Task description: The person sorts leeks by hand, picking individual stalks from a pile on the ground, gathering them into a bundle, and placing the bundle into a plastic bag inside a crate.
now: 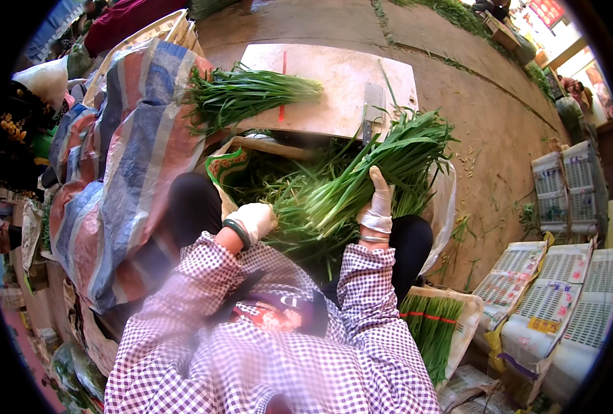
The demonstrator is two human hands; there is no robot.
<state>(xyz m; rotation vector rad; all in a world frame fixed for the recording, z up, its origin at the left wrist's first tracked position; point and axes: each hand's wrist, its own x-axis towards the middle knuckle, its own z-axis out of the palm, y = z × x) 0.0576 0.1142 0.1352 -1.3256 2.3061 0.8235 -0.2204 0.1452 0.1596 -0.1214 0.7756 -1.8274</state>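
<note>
My right hand (378,203), in a whitish glove, grips a thick bunch of garlic chives (381,160), with the pale stem ends towards me and the green leaves up and to the right. My left hand (255,220), also gloved, is curled beside loose green trimmings (293,199); whether it pinches any of them is unclear. Those trimmings fill an open sack between my knees. Beyond it, a cleaver (373,106) with a dark handle lies on a white board (337,67). Another pile of chives (260,93) rests on the board's left side, across a red line.
A striped woven tarp (141,139) covers a bulky load at left. At lower right, chives tied with a red band (430,321) stand in a container near several white plastic crates (549,284). Scraps litter the concrete floor (482,134) at right.
</note>
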